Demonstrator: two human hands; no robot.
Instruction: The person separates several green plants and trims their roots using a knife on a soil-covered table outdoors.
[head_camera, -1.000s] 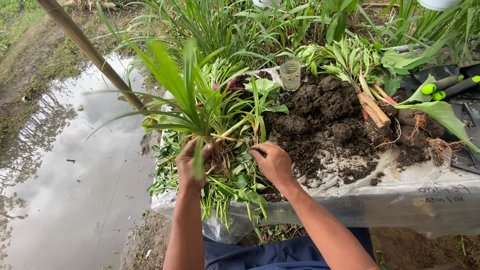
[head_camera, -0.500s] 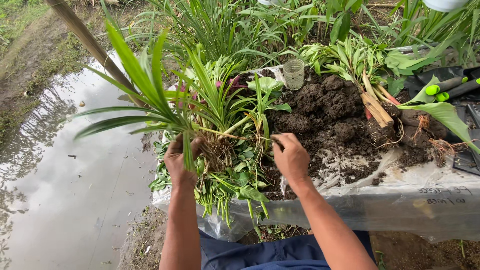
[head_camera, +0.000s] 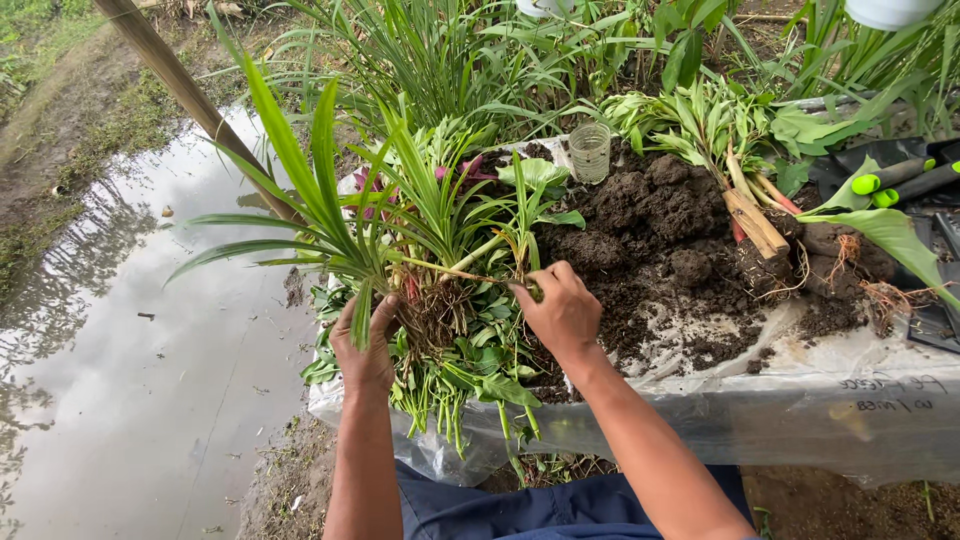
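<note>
The left hand (head_camera: 362, 345) grips the base of a long-leaved green plant (head_camera: 330, 215), its tangled roots (head_camera: 432, 312) hanging just beside the fingers. The right hand (head_camera: 562, 312) pinches a thin stem (head_camera: 450, 268) of the same clump. Both rest over a plastic-covered table (head_camera: 830, 400) heaped with dark soil (head_camera: 650, 215), beside a puddle (head_camera: 130, 350).

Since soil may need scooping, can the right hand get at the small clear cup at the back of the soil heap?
Probably yes. The right hand grips only a thin stem, and just the low soil heap lies between it and the upright clear cup.
</note>
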